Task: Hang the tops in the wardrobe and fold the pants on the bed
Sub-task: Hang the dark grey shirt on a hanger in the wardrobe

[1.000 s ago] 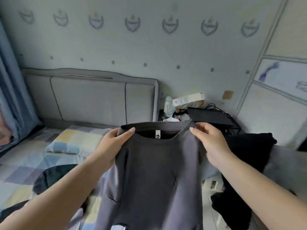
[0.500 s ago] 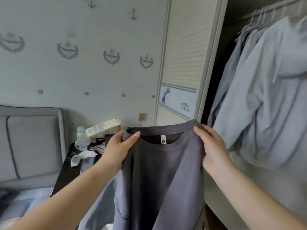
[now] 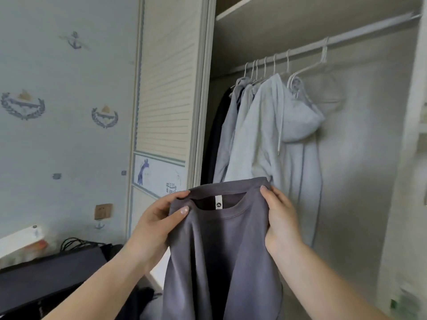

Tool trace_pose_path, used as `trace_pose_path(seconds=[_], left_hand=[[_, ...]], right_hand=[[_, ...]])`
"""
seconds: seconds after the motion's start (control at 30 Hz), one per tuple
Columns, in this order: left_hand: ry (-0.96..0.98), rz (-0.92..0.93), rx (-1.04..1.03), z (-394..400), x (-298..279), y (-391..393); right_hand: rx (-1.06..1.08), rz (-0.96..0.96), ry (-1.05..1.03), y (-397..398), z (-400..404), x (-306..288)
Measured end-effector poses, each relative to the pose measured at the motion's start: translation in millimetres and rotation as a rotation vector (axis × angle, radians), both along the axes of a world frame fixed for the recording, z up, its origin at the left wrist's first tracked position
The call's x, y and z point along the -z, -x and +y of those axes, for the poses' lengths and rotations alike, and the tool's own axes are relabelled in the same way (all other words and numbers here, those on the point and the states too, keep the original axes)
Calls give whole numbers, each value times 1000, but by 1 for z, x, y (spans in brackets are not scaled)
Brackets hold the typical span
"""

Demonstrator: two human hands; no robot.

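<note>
In front of the open wardrobe [image 3: 300, 158], low in the head view, I hold the grey top [image 3: 221, 250] up by its shoulders, neckline uppermost and its small white label facing me. The left hand [image 3: 159, 222] pinches the left shoulder, thumb on the front of the cloth and fingers curled behind; the right hand [image 3: 280, 218] grips the right shoulder in the same way, its thumb hidden. The top's long axis runs straight down from the two grips, and its hem falls out of the picture. No hanger is in the collar that I can see.

The relation that matters: the rail [image 3: 335, 42] lies above and to the right of the top, well apart from it, running up toward the right. A row of white hangers [image 3: 265, 65] carries pale hoodies [image 3: 265, 139] at the rail's left half. One hanger [image 3: 323, 54] at the right end of the row looks bare, though the hood in front of it hides part of it. The right hand is the nearer one to that hanger and to the free stretch of rail. I judge the next move to be an upward, rightward reach, leaving the left hand to carry the top.

To the left stand the wardrobe's slatted door [image 3: 166, 88] and a dark side table [image 3: 50, 273].
</note>
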State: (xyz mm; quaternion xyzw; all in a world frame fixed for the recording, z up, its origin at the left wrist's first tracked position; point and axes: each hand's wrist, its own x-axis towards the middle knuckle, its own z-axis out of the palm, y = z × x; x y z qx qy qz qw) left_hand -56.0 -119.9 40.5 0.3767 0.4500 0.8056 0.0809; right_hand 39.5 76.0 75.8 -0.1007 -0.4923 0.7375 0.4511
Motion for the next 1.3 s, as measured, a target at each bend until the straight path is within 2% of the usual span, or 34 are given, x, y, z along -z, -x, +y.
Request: trace_pose_path(seconds=[0.23,0.37,0.5,0.67,0.83,1.0,1.2,1.3], left_hand=[[39,325,-126,90,-59,76],[-30,389,-106,142,-103,122],[-69,349,24,193,-141,161],[-184,136,256,255,-173,184],[-300,108,263,304,-192,184],[-390,117,244,346,-218,188],[-386,158,254,381,-235,183],[-385,163,278,393,-235,181]], right_hand=[[227,95,-10,38,76,-48],[397,137,-53,58,117,-87],[567,63,-258,75,154,-122],[658,-82,-362,73,198,-160],[780,-392,-545,61,234,-198],[952,-666,-821,68,259,-244],[968,-627,-973,98,263,-317],[955,-666,-1016,130,271,-336]])
